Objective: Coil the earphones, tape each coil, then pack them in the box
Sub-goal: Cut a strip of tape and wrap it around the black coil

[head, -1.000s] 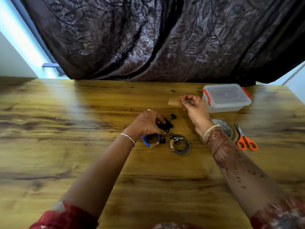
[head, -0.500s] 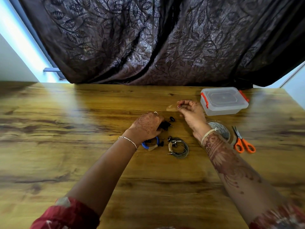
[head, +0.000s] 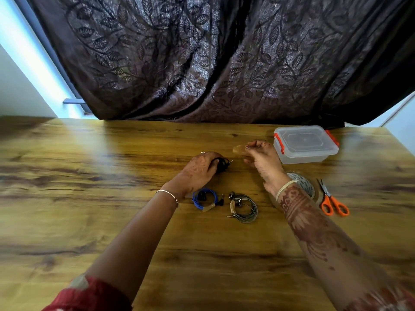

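Observation:
My left hand (head: 199, 169) grips a coil of black earphones (head: 222, 164) at mid-table, its jack sticking out to the right. Just right of it, my right hand (head: 261, 157) pinches a strip of brown tape (head: 238, 149) held above the wood. A blue earphone coil (head: 203, 198) with a tape band lies near my left wrist. Beside it lies a grey earphone coil (head: 244, 207), also banded with tape. The clear plastic box (head: 305, 144) with orange latches stands shut at the back right.
A tape roll (head: 302, 184) lies partly behind my right wrist, with orange-handled scissors (head: 332, 200) to its right. A dark leaf-patterned curtain (head: 213, 57) hangs along the table's far edge. The wooden table (head: 89, 187) stretches wide to the left and front.
My left hand lifted the black coil away from the blue one, further up the table toward my right hand. My right hand kept pinching the tape strip, and the view tilted upward.

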